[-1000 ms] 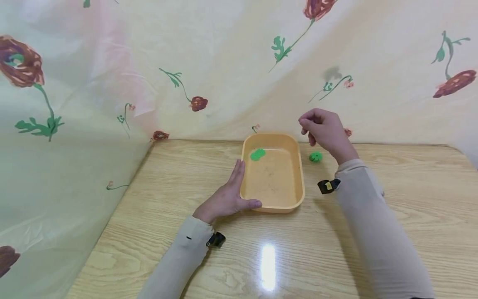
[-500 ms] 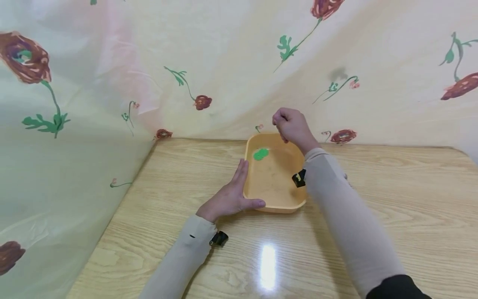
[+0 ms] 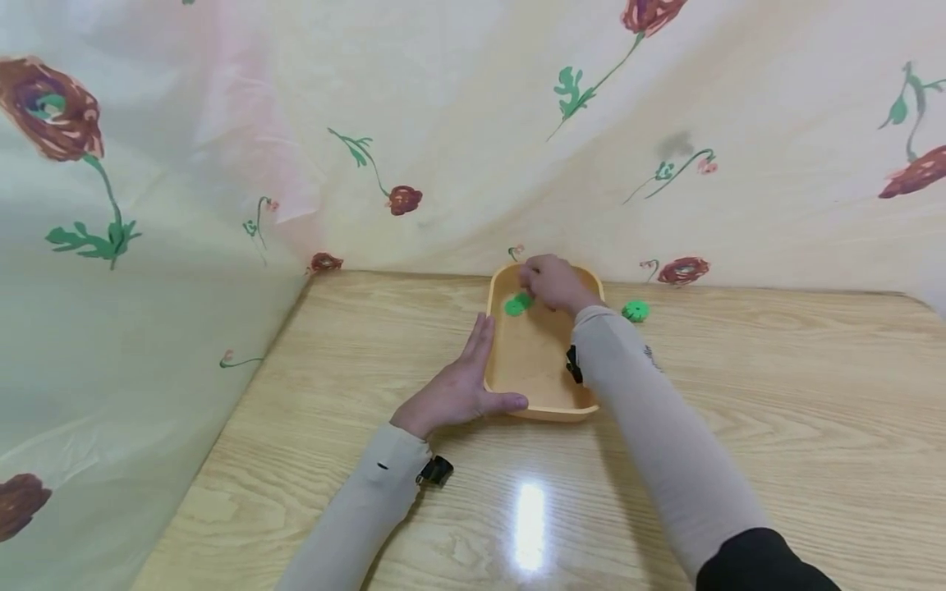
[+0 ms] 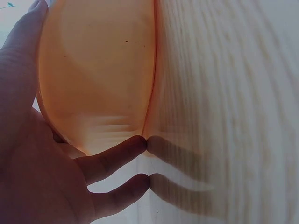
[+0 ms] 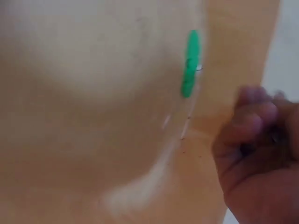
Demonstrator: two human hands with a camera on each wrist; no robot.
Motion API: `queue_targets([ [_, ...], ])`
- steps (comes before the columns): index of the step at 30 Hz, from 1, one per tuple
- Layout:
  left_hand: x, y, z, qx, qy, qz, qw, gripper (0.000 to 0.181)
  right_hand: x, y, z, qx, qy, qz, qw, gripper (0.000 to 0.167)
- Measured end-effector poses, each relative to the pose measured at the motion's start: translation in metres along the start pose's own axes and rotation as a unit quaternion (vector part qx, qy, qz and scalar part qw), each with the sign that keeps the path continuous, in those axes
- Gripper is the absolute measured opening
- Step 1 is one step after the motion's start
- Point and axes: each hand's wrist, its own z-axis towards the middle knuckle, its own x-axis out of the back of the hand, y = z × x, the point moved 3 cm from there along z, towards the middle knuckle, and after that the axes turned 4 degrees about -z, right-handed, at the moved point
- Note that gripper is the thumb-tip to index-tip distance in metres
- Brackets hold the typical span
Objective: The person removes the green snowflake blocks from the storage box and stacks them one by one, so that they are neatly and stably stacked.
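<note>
An orange rectangular tray (image 3: 528,353) sits on the wooden table. My left hand (image 3: 454,394) braces its near left corner, thumb along the near rim and extended fingers along the left side; in the left wrist view two straight fingertips touch the table. My right hand (image 3: 557,283) is inside the tray's far end, fingers curled, beside flat green discs (image 3: 515,306) that overlap. In the right wrist view the discs (image 5: 190,65) lie edge-on near the tray wall, apart from the blurred curled fingers (image 5: 233,135). Whether those fingers hold anything is hidden.
More green pieces (image 3: 636,310) lie in a small cluster on the table, right of the tray. A flower-patterned sheet (image 3: 443,164) hangs behind the table and along its left side. Light glares off the wood (image 3: 443,525) near the front.
My right hand has moved left from above the green cluster, over the tray, then down into its far end. My left hand stays at the tray's corner.
</note>
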Motion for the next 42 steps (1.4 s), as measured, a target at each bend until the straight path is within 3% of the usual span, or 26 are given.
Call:
queue_targets([
  [2, 0.001, -0.001, -0.001, 0.001, 0.000, 0.000, 1.0000, 0.125, -0.006, -0.001, 0.000, 0.021, -0.037, -0.035, 0.9985, 0.018],
  [5, 0.001, -0.001, -0.001, -0.001, 0.000, 0.001, 1.0000, 0.125, -0.010, -0.004, -0.001, 0.043, -0.060, -0.091, 0.9931, 0.026],
  [11, 0.002, -0.001, -0.001, -0.005, 0.000, 0.001, 1.0000, 0.124, -0.015, -0.002, 0.003, 0.077, -0.072, -0.166, 0.9805, 0.036],
  [15, 0.003, -0.001, -0.002, -0.008, 0.000, -0.004, 1.0000, 0.124, -0.017, -0.004, 0.004, 0.100, -0.070, -0.195, 0.9732, 0.031],
  [19, 0.003, -0.001, -0.003, -0.008, 0.000, -0.001, 1.0000, 0.125, -0.018, -0.006, 0.003, 0.089, -0.069, -0.197, 0.9740, 0.022],
  [22, 0.003, -0.001, -0.003, -0.006, 0.001, 0.002, 1.0000, 0.125, -0.017, -0.006, 0.003, 0.075, -0.062, -0.183, 0.9783, 0.012],
  [25, 0.003, -0.001, -0.003, -0.006, 0.002, 0.002, 1.0000, 0.125, -0.017, -0.004, 0.003, 0.069, -0.051, -0.155, 0.9842, 0.013],
  [31, 0.003, 0.000, -0.003, -0.008, 0.000, 0.006, 1.0000, 0.125, -0.012, -0.006, -0.002, 0.050, -0.050, -0.046, 0.9964, 0.010],
  [37, 0.002, 0.000, -0.003, -0.009, -0.006, 0.005, 0.9999, 0.124, -0.002, -0.012, -0.010, 0.050, -0.023, 0.055, 0.9970, 0.012],
  [42, 0.002, 0.000, -0.004, -0.008, -0.004, 0.002, 1.0000, 0.124, 0.006, -0.011, -0.013, 0.050, 0.023, 0.074, 0.9957, 0.012],
])
